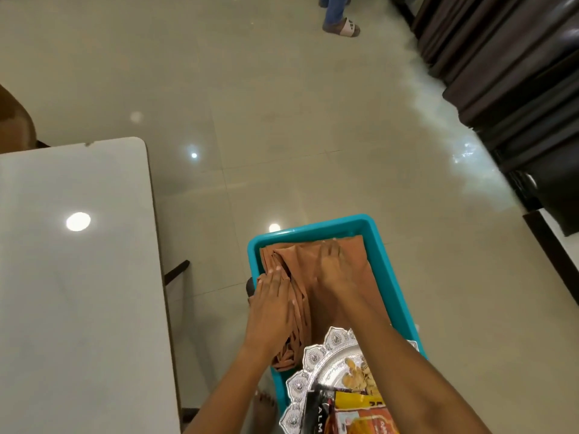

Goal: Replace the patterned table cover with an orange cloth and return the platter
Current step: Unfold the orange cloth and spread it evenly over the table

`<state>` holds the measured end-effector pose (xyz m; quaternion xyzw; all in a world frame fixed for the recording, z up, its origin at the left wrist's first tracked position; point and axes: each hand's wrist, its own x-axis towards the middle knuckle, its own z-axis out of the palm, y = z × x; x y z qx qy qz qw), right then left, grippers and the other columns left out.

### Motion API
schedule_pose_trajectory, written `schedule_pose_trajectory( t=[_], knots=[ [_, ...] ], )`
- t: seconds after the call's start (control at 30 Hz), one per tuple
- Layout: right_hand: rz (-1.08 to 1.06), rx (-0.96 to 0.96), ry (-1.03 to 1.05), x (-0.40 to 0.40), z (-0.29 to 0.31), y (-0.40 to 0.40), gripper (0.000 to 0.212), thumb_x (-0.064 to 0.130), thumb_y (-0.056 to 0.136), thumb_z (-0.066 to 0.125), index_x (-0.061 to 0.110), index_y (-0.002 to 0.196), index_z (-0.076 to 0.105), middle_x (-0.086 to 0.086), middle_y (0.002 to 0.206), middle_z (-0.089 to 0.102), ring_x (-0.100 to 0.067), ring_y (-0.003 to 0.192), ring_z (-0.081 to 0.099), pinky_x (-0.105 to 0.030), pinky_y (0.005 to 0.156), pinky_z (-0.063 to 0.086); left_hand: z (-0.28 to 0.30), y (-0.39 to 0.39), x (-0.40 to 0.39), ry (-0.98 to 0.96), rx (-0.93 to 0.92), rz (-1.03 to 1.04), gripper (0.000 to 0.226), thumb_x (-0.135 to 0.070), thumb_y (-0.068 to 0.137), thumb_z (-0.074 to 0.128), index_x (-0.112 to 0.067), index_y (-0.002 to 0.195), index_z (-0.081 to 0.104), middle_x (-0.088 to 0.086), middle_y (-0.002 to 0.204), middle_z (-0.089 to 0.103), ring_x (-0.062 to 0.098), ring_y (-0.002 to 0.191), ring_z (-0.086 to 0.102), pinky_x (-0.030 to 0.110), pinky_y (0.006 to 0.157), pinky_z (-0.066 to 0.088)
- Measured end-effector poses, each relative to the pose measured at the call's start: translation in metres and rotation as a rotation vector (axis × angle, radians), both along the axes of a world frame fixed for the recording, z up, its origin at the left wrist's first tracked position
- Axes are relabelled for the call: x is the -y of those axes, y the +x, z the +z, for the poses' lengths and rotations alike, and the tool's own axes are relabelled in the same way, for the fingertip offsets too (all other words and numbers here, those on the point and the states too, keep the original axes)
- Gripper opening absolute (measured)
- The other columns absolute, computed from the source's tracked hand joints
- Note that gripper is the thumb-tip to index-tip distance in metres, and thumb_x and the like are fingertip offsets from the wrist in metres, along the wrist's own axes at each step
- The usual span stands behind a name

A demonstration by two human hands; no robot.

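The left hand lies flat, fingers straight and together, pressing on the bunched left edge of the folded orange-brown cloth. The right hand rests on the cloth's smoother middle, fingers spread and extended toward the far end; neither hand is seen curling round the fabric, so both look released and pressing rather than grasping. The cloth sits inside a turquoise rectangular plastic tray, filling most of its far half. At the near end of the same tray, touching the cloth's near edge and partly under the right forearm, lies the round silver platter with scalloped embossed rim, carrying nuts and snack packets.

To the left stands the white glossy table, well apart from the cloth and showing no cover, so the patterned cover appears to be off already. The step in hand seems to be taking up the orange cloth. The next move likely calls for closing the fingers on the folds, lifting the cloth free of the platter's rim, then carrying it left to spread over the tabletop.
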<state>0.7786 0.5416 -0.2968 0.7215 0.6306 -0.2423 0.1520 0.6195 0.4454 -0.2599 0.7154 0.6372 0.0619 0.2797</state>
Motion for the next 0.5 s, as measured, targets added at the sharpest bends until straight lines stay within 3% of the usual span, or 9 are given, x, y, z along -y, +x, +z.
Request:
schedule_pose_trajectory(
  t=[0.13, 0.17, 0.27, 0.37, 0.5],
  knots=[
    [0.147, 0.115, -0.079, -0.018, -0.01, 0.014, 0.112, 0.025, 0.074, 0.079, 0.006, 0.15, -0.001, -0.017, 0.158, -0.002, -0.029, 0.146, 0.004, -0.041, 0.117, 0.02, -0.012, 0.017, -0.021, 0.019, -0.065, -0.117, 0.054, -0.036, 0.103, 0.017, -0.014, 0.151, 0.01, 0.004, 0.159, -0.001, 0.018, 0.147, -0.004, 0.036, 0.119, -0.006],
    [0.157, 0.138, -0.097, -0.024, -0.014, 0.017, 0.117, 0.026, 0.07, 0.081, 0.004, 0.15, -0.002, -0.017, 0.158, -0.003, -0.029, 0.146, 0.003, -0.042, 0.117, 0.016, -0.013, 0.021, -0.026, 0.035, -0.068, -0.132, 0.056, -0.038, 0.101, 0.015, -0.012, 0.151, 0.016, 0.006, 0.158, 0.004, 0.02, 0.147, 0.002, 0.036, 0.118, -0.004],
    [0.216, 0.191, -0.188, -0.037, -0.026, 0.026, 0.126, 0.031, 0.064, 0.085, 0.004, 0.149, -0.004, -0.016, 0.158, -0.002, -0.028, 0.146, -0.002, -0.046, 0.118, 0.008, -0.016, 0.03, -0.037, 0.097, -0.094, -0.19, 0.056, -0.035, 0.091, 0.028, -0.005, 0.13, 0.056, 0.014, 0.141, 0.047, 0.026, 0.131, 0.044, 0.042, 0.108, 0.022],
    [0.314, 0.247, -0.213, -0.044, -0.032, 0.031, 0.126, 0.04, 0.06, 0.086, 0.005, 0.149, 0.003, -0.014, 0.156, 0.012, -0.028, 0.146, 0.007, -0.048, 0.118, 0.007, -0.021, 0.036, -0.041, 0.122, -0.088, -0.2, 0.051, -0.031, 0.088, 0.035, -0.004, 0.122, 0.062, 0.016, 0.131, 0.057, 0.029, 0.124, 0.053, 0.042, 0.103, 0.031],
    [0.363, 0.305, -0.123, -0.046, -0.032, 0.032, 0.106, 0.044, 0.051, 0.088, 0.016, 0.137, 0.033, -0.011, 0.142, 0.039, -0.03, 0.136, 0.03, -0.051, 0.114, 0.012, -0.025, 0.041, -0.039, 0.146, -0.134, -0.217, 0.05, -0.032, 0.088, 0.036, -0.004, 0.12, 0.063, 0.016, 0.129, 0.058, 0.028, 0.122, 0.055, 0.042, 0.102, 0.031]
  ],
)
